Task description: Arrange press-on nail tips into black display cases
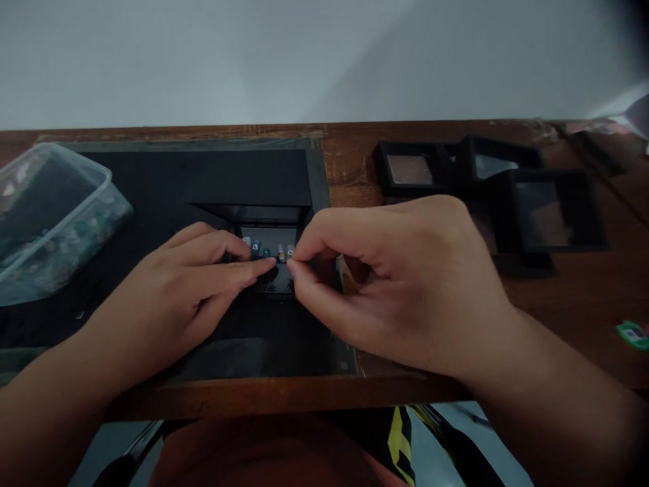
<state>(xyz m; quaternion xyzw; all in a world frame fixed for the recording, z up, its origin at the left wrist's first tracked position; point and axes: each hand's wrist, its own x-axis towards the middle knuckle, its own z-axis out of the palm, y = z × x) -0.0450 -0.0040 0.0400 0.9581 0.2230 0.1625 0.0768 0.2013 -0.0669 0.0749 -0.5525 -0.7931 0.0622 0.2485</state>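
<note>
Nearest the camera, both forearms reach in over the front edge of the wooden table. Each hand works at one small black case, which lies on a black mat between the two hands. On the right, the right hand has its thumb and forefinger drawn into a narrow grip, the tips nearly meeting on a tiny pale piece at the right end of a short row of small pieces inside the case; the piece sits right at the fingertips, touching them as far as can be told, though it is too small to see whether it is lifted. The other fingers of that hand curl into the palm and cover the right side of the case. On the left, the left hand lies flat and low, fingers stretched together, their tips resting on the left part of the case and hiding its lower edge; this grip closes on nothing. Just beyond the fingertips the raised lid of the case stands open towards the wall. Farther left on the mat sits a clear plastic tub with small parts in it, blurred. Farther right, well apart from the hands, several open black boxes stand on the bare wood. A small green object lies at the right edge.
</note>
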